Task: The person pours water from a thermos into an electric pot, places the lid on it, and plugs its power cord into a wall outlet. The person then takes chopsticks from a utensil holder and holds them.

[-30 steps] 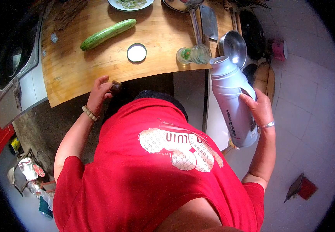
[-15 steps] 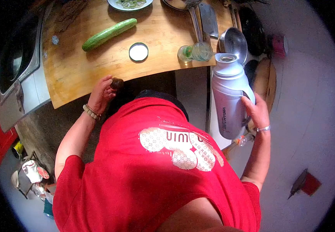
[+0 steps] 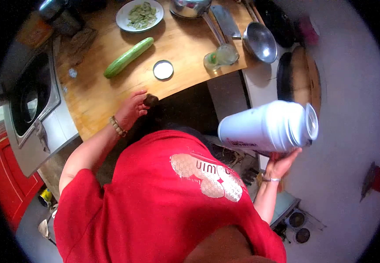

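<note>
My right hand (image 3: 282, 164) grips a white thermos flask (image 3: 264, 127) by its handle side. The flask lies nearly level, its mouth pointing right, beyond the counter's right part. At the wooden board's front edge, my left hand (image 3: 135, 105) holds a small dark brown stopper-like object (image 3: 151, 100) in its fingers. On the board (image 3: 185, 52) are a green cucumber-like vegetable (image 3: 128, 57), a round lid with a white inside (image 3: 163, 69), and a glass jar (image 3: 212, 62) beside another glass vessel (image 3: 227, 54) near the right front corner.
A plate of sliced vegetable (image 3: 140, 15), a pot with a long handle (image 3: 191, 6) and a cleaver (image 3: 226, 21) stand at the back. To the right are a metal bowl (image 3: 260, 42) and a round wooden board (image 3: 306, 79). A sink (image 3: 33, 94) is on the left.
The flask has left the glass vessels and tipped from near upright to nearly level, its mouth now facing right. The head view has shifted, and my left hand still holds the brown object.
</note>
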